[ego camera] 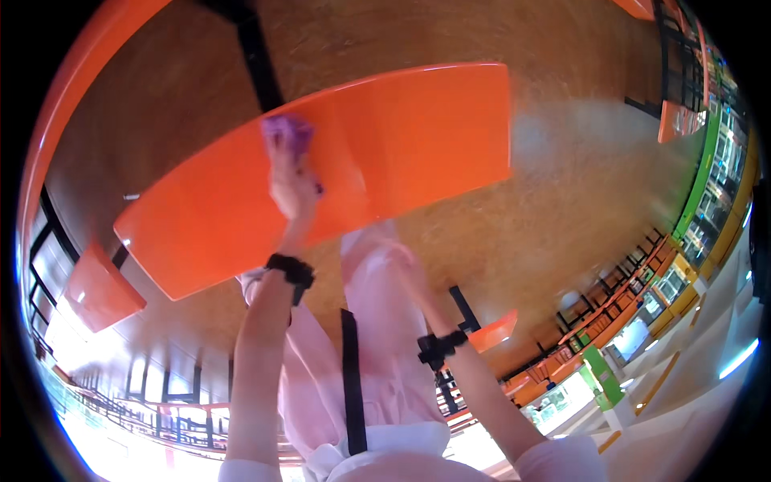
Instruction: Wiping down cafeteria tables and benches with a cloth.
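Observation:
My left hand [292,184] presses a purple cloth [289,135] onto a glossy orange bench seat [433,126], close to the seat's far edge. Hand and cloth are both blurred. Around the left wrist is a black strap with a small device [292,271]. My right hand [394,256] lies at my knee, against the light pink trousers [382,313], just off the seat's near edge. Blur hides its fingers. The right wrist wears a similar black strap [443,349].
A black metal support [259,60] meets the seat's far edge. An orange tabletop edge [66,90] curves along the upper left. Other orange seats stand at the left [99,292] and right [497,331]. Brown floor [566,175] surrounds the bench; rows of tables and chairs [602,325] stand farther off.

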A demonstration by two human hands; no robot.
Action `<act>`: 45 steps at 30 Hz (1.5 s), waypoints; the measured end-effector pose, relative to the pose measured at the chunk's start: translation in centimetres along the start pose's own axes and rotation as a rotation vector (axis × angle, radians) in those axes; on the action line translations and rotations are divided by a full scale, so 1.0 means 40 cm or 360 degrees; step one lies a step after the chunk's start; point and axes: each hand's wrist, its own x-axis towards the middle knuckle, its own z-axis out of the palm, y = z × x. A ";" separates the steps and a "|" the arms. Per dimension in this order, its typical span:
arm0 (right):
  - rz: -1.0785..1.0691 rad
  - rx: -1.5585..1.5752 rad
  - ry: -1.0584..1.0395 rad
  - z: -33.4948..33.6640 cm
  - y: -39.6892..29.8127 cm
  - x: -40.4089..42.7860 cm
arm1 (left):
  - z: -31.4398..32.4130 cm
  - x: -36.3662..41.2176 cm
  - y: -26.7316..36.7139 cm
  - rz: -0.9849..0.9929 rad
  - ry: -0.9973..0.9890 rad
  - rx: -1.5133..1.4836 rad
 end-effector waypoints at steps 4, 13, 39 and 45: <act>0.0067 0.0141 0.0372 -0.298 0.010 -0.049 | 0.378 -0.001 0.369 0.0130 -0.0223 -0.0268; 0.0430 0.0467 0.0686 -0.506 0.172 -0.169 | 0.640 -0.181 0.577 0.1630 -0.1195 0.0329; 0.0422 -0.0044 -0.0007 -0.450 0.046 -0.031 | 0.440 -0.411 0.364 0.1088 -0.1236 0.0419; 0.0264 -0.0070 0.0069 -0.453 0.030 -0.019 | 0.091 -0.332 0.083 0.0662 -0.0846 0.0367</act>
